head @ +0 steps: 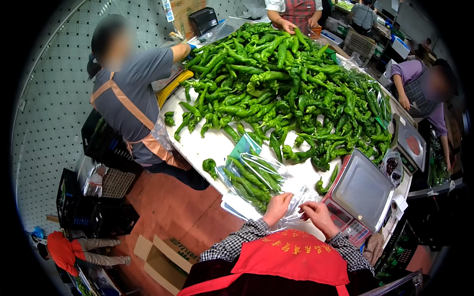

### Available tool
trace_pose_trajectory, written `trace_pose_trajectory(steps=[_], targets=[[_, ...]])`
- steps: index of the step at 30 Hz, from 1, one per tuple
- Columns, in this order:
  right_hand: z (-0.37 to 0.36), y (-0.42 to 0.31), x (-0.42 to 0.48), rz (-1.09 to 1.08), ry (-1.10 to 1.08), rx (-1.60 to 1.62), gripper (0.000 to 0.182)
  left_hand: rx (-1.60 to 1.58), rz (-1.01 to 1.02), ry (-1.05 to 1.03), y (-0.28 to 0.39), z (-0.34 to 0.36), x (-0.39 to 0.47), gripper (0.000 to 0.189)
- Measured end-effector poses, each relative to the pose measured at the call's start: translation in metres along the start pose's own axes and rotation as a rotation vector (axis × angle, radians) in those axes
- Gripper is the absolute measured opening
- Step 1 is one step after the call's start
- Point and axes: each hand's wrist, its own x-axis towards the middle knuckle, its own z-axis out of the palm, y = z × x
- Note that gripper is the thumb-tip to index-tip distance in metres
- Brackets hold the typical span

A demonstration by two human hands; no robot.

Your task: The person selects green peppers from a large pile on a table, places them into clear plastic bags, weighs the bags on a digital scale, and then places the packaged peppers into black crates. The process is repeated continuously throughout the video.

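Observation:
A clear plastic bag [255, 177] of long green peppers lies at the near edge of the white table [194, 142], with a green printed panel at its far end. My left hand [277, 209] closes on the gathered near end of this bag. Close by on the right, my right hand [318, 218] has curled fingers beside crinkled clear plastic [301, 199]. Whether those fingers grip any of it, I cannot tell. Beyond both hands rises a large heap of green peppers [266, 85]. A single pepper [327, 181] lies beside the scale.
A red-framed weighing scale [363, 188] stands to my right, a second scale [409, 142] behind it. Co-workers stand at the left [129, 96], far side [296, 14] and right [418, 85]. Black crates [74, 199] and an open cardboard box [163, 266] sit on the floor.

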Motion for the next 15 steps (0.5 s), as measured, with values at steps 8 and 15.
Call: trace_pose_trajectory(steps=[8,15], targets=[[-0.048,-0.073,0.094,-0.283,0.255,-0.078,0.022,0.102,-0.054,-0.079,-0.008,0.004,0.002,0.031],[-0.086,-0.103,0.175,-0.390,0.434,-0.133,0.025,0.095,-0.029,-0.057,-0.021,0.007,0.004,0.029]])
